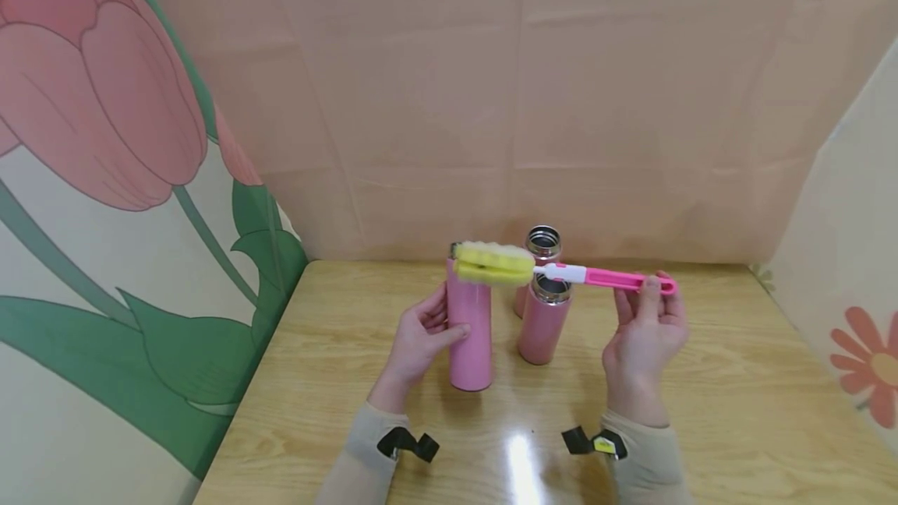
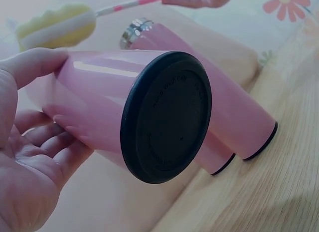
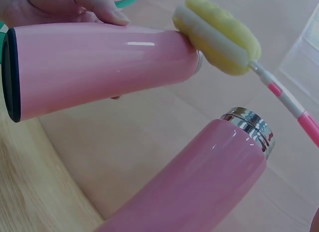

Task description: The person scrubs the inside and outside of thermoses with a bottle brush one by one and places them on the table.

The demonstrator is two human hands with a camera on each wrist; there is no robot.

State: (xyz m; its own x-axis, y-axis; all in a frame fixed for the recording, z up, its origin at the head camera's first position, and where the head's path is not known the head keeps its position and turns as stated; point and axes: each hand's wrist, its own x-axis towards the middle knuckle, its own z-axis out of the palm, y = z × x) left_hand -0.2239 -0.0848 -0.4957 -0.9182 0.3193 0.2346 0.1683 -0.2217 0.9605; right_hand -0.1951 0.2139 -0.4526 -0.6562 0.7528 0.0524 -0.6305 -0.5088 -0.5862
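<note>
So, 3 btls [image 1: 477, 349] (1 in L hand [image 1: 415, 340]), 1 brush [image 1: 567, 273].

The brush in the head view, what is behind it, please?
Behind the brush are the held bottle, the front bottle and the rear bottle; the held bottle's mouth is mostly covered.

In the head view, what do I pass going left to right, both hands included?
Painted tulip → left hand → held bottle → nearer standing bottle → right hand → painted red flower.
</note>
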